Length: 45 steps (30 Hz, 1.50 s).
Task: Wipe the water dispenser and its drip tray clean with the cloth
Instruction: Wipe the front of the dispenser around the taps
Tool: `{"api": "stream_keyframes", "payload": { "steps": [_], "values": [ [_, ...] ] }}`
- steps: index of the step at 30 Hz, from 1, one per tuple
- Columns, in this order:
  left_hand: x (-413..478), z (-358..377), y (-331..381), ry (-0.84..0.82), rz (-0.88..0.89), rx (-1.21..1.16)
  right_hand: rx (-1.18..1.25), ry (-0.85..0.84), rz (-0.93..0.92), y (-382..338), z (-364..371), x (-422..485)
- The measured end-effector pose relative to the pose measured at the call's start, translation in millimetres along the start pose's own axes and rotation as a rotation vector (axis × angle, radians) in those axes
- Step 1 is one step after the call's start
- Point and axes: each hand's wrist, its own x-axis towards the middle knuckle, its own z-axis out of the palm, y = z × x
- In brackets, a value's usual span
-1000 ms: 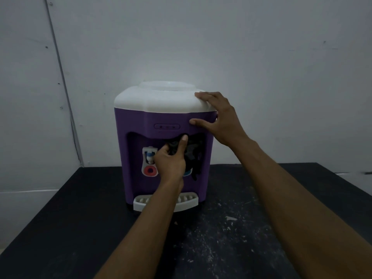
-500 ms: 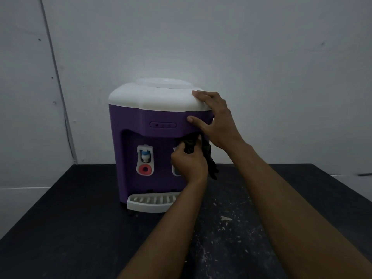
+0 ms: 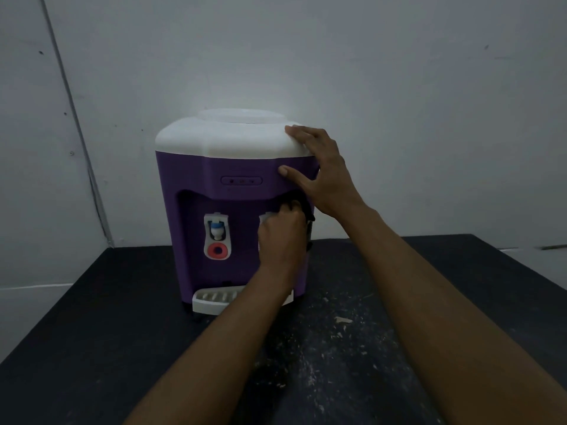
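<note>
Left hand (image 3: pixel 280 231) is curled tight around a dark cloth (image 3: pixel 307 210), pressing it into the right side of the recess in the front of the water dispenser (image 3: pixel 190 216), just under the recess's upper edge. A little of the cloth hangs down past the knuckles along the dispenser's right front edge. This hand covers most of the right tap (image 3: pixel 265 216); only its white top shows.

Right hand (image 3: pixel 326 176) lies open on the upper right corner, fingers spread over the rim of the white lid (image 3: pixel 221 139) and thumb flat on the purple face, holding nothing.

To the left, the other tap (image 3: pixel 217 237), with a blue spout and a red ring, stands uncovered. Above the recess sits a small indicator panel (image 3: pixel 241 180). At the base the white drip tray (image 3: pixel 211 299) juts out toward the person, and the left forearm crosses over its right end.

The dispenser stands toward the far edge of the black desk (image 3: pixel 92 317), close to the grey wall (image 3: pixel 399 87). Bare desk lies on both sides of it and in front, with white specks (image 3: pixel 343 319) scattered on the right half
</note>
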Motion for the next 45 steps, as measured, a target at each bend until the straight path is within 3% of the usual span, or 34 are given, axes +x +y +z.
{"api": "stream_keyframes", "payload": {
  "steps": [3,6,11,23,32,38,45],
  "values": [
    [-5,2,-3,-0.085,0.118,0.239,0.013,-0.007,-0.004,0,0,-1],
    [-16,5,-7,-0.032,0.171,0.311,0.02,-0.007,-0.004,-1,1,-2],
    [-41,36,-8,0.038,0.12,0.218,0.028,0.0,-0.007,-2,1,-4],
    [-68,47,-46,-0.07,0.186,0.034,0.024,0.013,-0.014,-4,3,-5],
    [-67,21,-89,0.258,0.237,-0.285,0.051,0.04,-0.02,-2,7,-7],
    [-47,-3,-106,0.427,0.073,-0.262,0.058,0.048,-0.02,-1,9,-8],
    [-27,13,-93,0.303,0.099,0.034,0.049,0.05,-0.019,1,9,-8]
  ]
}}
